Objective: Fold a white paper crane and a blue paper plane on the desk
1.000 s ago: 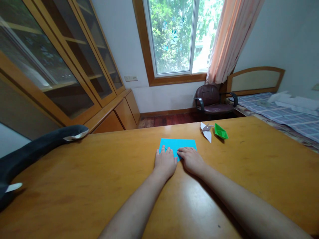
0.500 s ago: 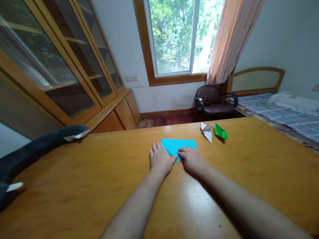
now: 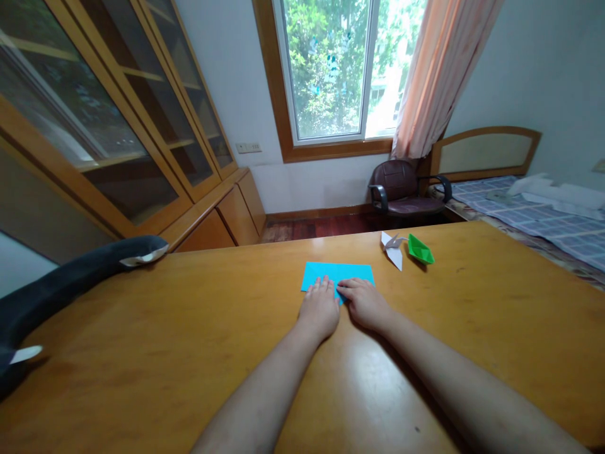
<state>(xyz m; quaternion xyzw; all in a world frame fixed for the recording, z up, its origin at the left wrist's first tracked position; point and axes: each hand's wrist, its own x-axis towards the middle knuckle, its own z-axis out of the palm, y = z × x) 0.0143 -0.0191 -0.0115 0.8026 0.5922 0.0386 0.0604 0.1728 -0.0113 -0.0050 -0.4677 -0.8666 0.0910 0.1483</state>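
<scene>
A folded sheet of bright blue origami paper (image 3: 347, 270) lies on the wooden table, its straight long edge on the far side. My left hand (image 3: 319, 309) rests flat over its near left part, fingers stretched out together and pointing away from me. Close beside it, my right hand (image 3: 366, 304) has its fingers bent and pressed together on the paper's near right part, holding it down. Both hands cover the near portion of the sheet, so the folds there are hidden.
A white folded paper crane (image 3: 392, 250) and a green paper boat (image 3: 420, 250) stand near the table's far edge, right of the sheet. A dark stuffed toy (image 3: 80, 271) lies along the left side. Beyond the wooden table (image 3: 189, 353) stands a brown armchair (image 3: 399, 189).
My left hand has shifted right and onto the paper, closer to my right hand. The paper's left corner now lies uncovered and flat. My right hand has hardly moved.
</scene>
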